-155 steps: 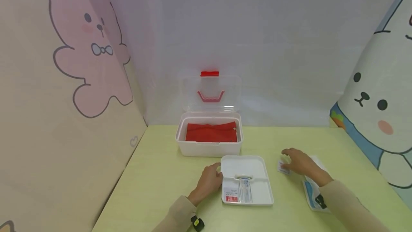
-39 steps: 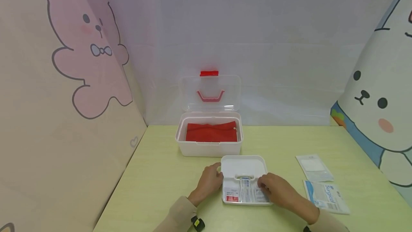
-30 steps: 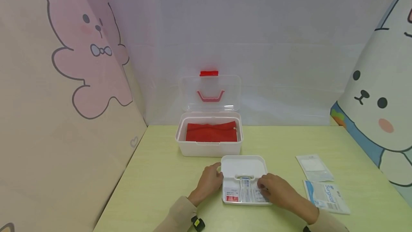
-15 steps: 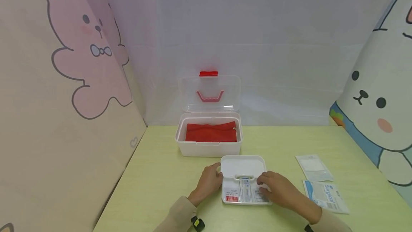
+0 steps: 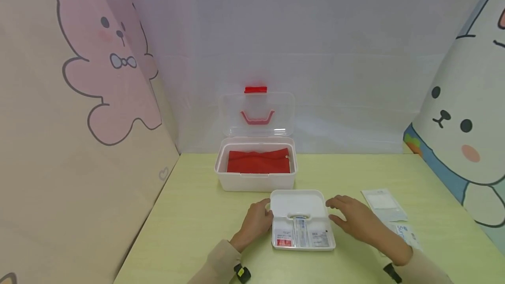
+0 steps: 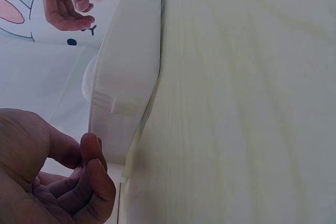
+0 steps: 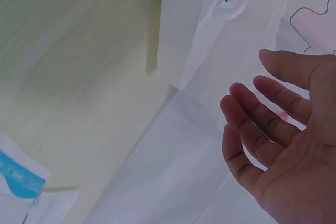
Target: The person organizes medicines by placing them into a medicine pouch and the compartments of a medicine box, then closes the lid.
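A white divided tray (image 5: pixel 297 200) with a raised middle handle lies on the table. My left hand (image 5: pixel 255 220) holds its left edge; in the left wrist view the curled fingertips (image 6: pixel 93 148) meet the tray's rim. Three flat packets lie in the front compartments: one with a red patch (image 5: pixel 284 239) at left, a long clear one with blue print (image 5: pixel 301 231) under the handle, and a small grey-and-white one (image 5: pixel 319 239) at right. My right hand (image 5: pixel 357 218) hovers just right of the tray, holding nothing, its fingers loosely bent in the right wrist view.
Behind the tray stands a white box (image 5: pixel 256 183) with its clear lid (image 5: pixel 232 113) raised and a red pouch (image 5: pixel 258 162) inside. At right lie a white packet (image 5: pixel 382 203) and a "Surgical" packet (image 5: pixel 404 231), partly covered by my right forearm. Printed cloth walls surround the table.
My right hand has brought a small packet into the tray's right front compartment, let go and drawn back to the right. My left hand has stayed at the tray's left edge.
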Demonstrator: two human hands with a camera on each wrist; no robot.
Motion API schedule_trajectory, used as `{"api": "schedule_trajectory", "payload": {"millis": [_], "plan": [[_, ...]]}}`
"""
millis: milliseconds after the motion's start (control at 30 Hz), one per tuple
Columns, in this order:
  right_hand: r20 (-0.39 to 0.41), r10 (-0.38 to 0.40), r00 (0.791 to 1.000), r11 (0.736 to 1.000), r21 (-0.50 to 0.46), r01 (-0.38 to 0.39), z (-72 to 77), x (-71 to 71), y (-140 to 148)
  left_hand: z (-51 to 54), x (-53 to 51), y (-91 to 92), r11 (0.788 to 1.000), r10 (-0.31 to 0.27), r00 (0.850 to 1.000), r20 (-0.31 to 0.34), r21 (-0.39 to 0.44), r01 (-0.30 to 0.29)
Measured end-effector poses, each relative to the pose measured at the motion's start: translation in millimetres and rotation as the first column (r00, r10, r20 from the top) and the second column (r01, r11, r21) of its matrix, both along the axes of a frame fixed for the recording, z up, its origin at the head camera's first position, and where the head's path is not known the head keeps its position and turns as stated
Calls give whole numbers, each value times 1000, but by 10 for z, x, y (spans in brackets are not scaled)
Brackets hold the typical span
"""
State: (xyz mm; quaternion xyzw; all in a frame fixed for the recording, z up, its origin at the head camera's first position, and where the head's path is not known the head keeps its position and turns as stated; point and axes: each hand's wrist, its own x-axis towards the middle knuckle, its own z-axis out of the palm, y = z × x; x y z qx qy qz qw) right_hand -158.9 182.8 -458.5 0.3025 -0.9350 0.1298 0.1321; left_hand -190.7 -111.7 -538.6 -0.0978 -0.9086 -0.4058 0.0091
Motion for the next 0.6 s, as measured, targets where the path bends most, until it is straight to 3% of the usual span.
{"api": "schedule_trajectory", "payload": {"millis": [333,600], "plan": [[157,-113,981,994,16,112,169,-7,415,0,3,-13,1000,-9,1000,5,6,9],[204,-152,967,988,32,149,160,-6,787,-5,0,-5,1000,0,1000,-2,-2,0]]}}
